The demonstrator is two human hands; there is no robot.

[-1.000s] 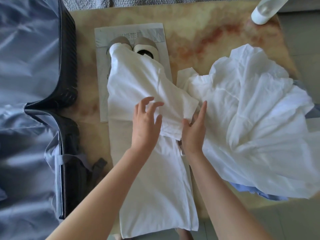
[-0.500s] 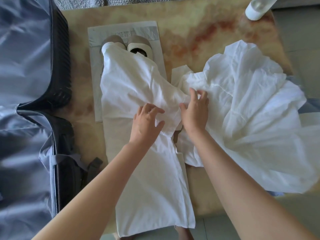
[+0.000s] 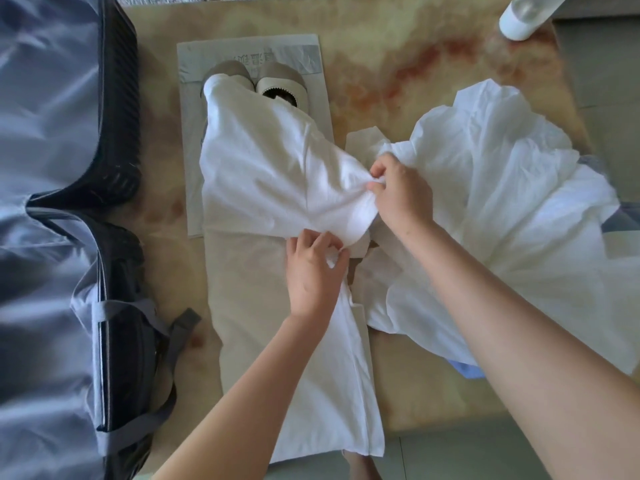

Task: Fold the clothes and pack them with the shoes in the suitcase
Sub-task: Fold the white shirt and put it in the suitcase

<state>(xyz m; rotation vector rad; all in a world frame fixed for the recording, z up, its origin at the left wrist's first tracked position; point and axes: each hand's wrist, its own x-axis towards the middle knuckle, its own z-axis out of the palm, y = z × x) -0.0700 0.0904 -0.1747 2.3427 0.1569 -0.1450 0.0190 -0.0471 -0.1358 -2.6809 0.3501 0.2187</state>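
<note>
Both hands pinch the white garment (image 3: 270,168), the left hand (image 3: 313,271) at a fold, the right hand (image 3: 403,199) at its bunched corner; it runs from the table (image 3: 398,64) near edge over the shoes (image 3: 282,81). Best to draw that corner taut and lay it square, clear of the heap of clothes (image 3: 512,188) beside it.

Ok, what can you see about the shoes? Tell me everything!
The shoes are a beige pair, side by side at the far side of the table, toes pointing away. They stand on a pale grey bag with print. One shows a cream zigzag-edged rim and a dark inside. The white garment drapes over their near ends, hiding most of the other shoe.
</note>
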